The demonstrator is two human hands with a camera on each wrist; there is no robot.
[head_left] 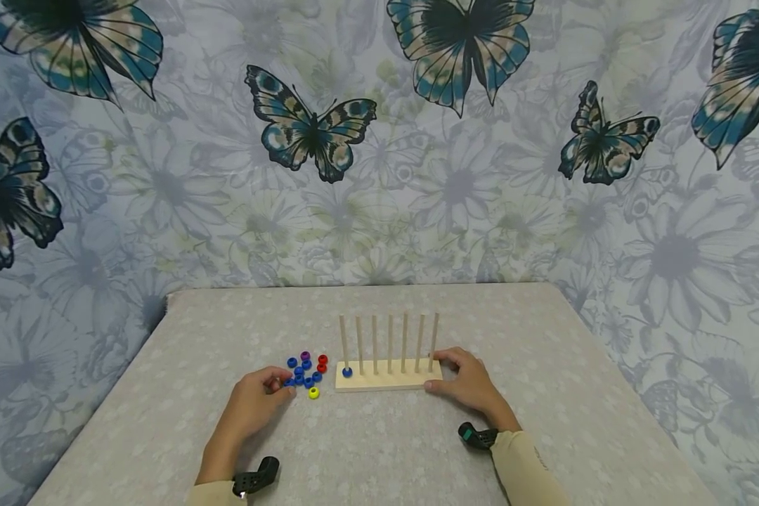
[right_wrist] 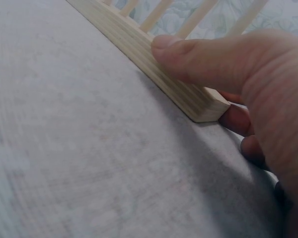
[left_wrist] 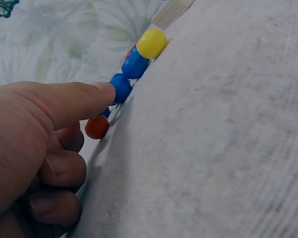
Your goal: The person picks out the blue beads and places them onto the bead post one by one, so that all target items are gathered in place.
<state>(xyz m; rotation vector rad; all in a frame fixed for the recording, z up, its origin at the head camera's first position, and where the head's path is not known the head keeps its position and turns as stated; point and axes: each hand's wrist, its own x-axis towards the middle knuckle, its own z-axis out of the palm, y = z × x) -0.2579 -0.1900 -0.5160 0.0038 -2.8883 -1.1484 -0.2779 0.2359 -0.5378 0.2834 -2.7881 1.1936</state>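
One pale wooden peg stand (head_left: 388, 380), set on the middle of the worktop (head_left: 386, 450), with seven upright pegs in a row. One threaded blue bead (head_left: 347, 373), at the foot of the leftmost peg. One right hand (head_left: 468, 384), pinching the stand's right end, thumb on the near side, fingers on the far side.

Loose beads, clustered just left of the stand: one purple bead (head_left: 305, 355), far side; two red beads (head_left: 322, 359), touching, right side; one yellow bead (head_left: 313, 393), nearest; several loose blue beads (head_left: 317, 377) between. One left hand (head_left: 250, 406), fingers curled, thumb and fingertips at the leftmost of the blues; whether they pinch it, cannot tell.

Two black wrist devices (head_left: 256, 476), one per wrist. Two beige sleeves (head_left: 526, 467). Pale patterned cloth over the worktop. One floral wall covering (head_left: 455, 183) with butterflies, far side.
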